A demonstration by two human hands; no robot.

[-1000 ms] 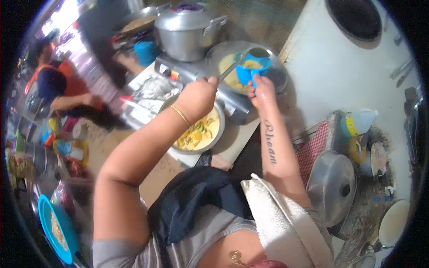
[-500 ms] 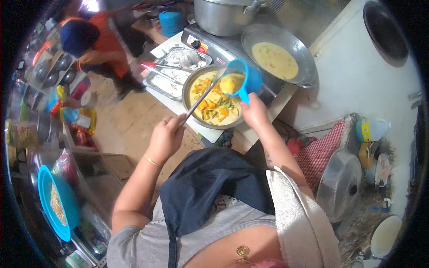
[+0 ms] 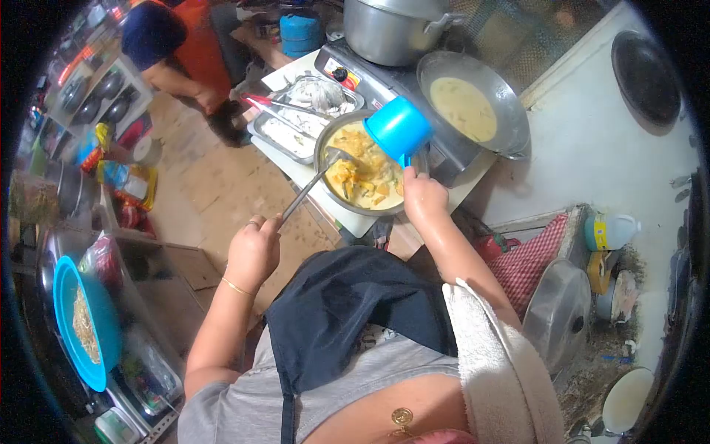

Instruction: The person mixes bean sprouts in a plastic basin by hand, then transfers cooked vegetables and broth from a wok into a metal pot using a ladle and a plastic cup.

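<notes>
My left hand (image 3: pixel 254 251) is closed around the long handle of a metal ladle (image 3: pixel 302 197). The ladle's head rests among orange and yellow chunks in the creamy yellow stew (image 3: pixel 373 194). That stew fills a round metal pot (image 3: pixel 323 173) on the white tabletop. In my right hand (image 3: pixel 427 198) is the handle of a blue plastic dipper (image 3: pixel 399 129). The dipper is tipped over the pot's far right side, its bottom turned up toward me, so its inside is hidden.
Behind the pot, a wok (image 3: pixel 510 115) of pale yellow sauce and a large lidded pot (image 3: pixel 384 37) sit on the gas stove (image 3: pixel 355 63). Left of the pot are metal trays (image 3: pixel 285 140) with white contents and red-handled tongs (image 3: pixel 285 118). Another person (image 3: pixel 200 52) bends at the far left.
The dipper has turned from showing its yellow contents to bottom up over the pot. My left hand has moved left and down, drawing the ladle's head lower into the stew.
</notes>
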